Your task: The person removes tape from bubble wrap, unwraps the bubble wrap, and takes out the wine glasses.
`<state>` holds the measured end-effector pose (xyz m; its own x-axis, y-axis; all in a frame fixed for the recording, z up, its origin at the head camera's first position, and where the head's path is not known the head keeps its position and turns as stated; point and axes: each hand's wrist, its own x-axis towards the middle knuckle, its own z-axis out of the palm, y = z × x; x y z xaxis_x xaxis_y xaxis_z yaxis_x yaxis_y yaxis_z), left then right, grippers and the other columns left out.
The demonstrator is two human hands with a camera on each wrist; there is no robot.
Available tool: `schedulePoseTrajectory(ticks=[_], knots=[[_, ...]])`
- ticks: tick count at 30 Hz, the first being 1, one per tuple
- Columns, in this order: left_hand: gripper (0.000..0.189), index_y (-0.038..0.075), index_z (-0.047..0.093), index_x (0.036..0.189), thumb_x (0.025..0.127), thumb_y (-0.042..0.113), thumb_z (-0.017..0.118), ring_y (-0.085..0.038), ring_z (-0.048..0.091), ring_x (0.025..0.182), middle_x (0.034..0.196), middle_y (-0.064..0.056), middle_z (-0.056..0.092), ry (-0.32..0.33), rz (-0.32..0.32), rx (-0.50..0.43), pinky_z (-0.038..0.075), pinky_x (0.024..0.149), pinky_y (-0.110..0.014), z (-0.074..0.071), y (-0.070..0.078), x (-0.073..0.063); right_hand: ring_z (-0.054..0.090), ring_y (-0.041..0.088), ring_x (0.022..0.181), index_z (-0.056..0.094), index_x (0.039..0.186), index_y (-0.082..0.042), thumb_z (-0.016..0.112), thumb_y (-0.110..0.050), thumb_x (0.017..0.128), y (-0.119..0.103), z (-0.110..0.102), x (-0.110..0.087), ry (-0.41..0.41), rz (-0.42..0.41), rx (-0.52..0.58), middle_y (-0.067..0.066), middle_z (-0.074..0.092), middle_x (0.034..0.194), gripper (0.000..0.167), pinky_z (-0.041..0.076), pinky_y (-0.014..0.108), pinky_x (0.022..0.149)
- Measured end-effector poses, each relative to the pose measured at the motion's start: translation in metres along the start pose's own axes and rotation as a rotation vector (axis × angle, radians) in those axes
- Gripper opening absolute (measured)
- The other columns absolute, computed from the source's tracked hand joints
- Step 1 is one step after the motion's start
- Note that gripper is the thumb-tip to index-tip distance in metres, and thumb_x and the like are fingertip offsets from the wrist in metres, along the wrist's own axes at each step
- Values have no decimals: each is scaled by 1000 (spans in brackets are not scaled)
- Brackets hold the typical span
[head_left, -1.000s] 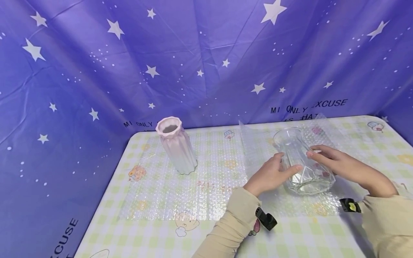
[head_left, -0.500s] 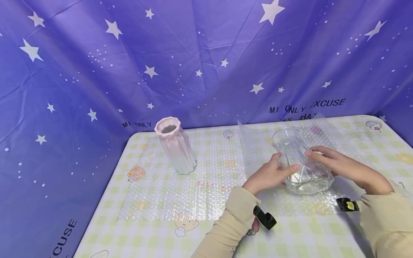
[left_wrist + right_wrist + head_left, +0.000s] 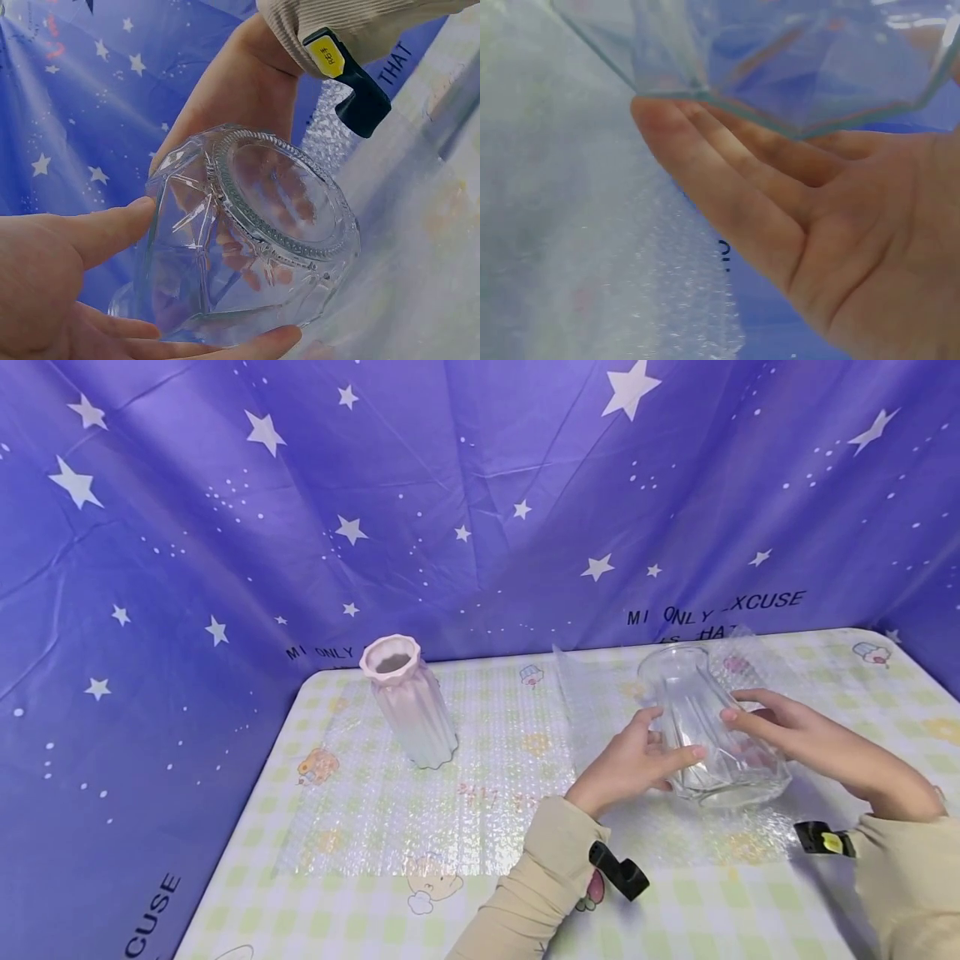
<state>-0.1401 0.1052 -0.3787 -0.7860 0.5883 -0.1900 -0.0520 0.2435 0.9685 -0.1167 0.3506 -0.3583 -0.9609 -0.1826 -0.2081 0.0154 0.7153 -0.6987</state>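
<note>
A clear, faceted glass vase is tilted between both hands over the right side of the table. My left hand grips its left side, thumb on the near face. On the other side my right hand holds it, thumb along the glass and fingers beneath and behind. In the left wrist view the vase's round ridged base faces the camera. The right wrist view shows the right hand's fingers under the glass edge. Bubble wrap lies beneath the vase.
A pink-to-white fluted vase stands upright on more bubble wrap at the left. The table has a green checked cover. A purple star-patterned curtain hangs behind it and at the sides.
Both hands have moved the glass vase slightly up and to the right, with its tilt a little altered. The pink vase and the bubble wrap have stayed put.
</note>
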Motion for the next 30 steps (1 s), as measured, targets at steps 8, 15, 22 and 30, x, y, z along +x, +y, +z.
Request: schedulePoseTrajectory(ticks=[8,15,22,30], knots=[[83,33,28,153,87,31,78,-10,59,119,144,3,51,83,67,-33,53,89,-24,-1,8,-6,59,16,115,11,158,-2,48,-34,105,-7,-6,-6,97,-46,-2,36,44,141,72,51,59,86],[82,24,36,152,84,22,81,-6,57,120,141,8,51,122,153,-51,54,85,-18,-3,8,-4,42,-20,103,15,160,-21,59,-25,101,-9,-5,-9,197,-98,33,22,36,151,74,48,13,74],[81,30,42,147,80,15,84,-2,54,120,139,13,50,145,222,-107,55,80,-18,-5,8,-4,46,-16,109,16,160,-29,63,-12,98,-14,0,-10,253,-180,111,9,30,156,79,49,10,76],[91,25,34,154,79,15,84,-4,52,122,142,10,44,157,269,-32,58,78,-21,-5,8,-2,45,-9,116,17,160,-28,67,3,91,-15,5,-10,312,-293,177,1,34,150,90,48,7,79]])
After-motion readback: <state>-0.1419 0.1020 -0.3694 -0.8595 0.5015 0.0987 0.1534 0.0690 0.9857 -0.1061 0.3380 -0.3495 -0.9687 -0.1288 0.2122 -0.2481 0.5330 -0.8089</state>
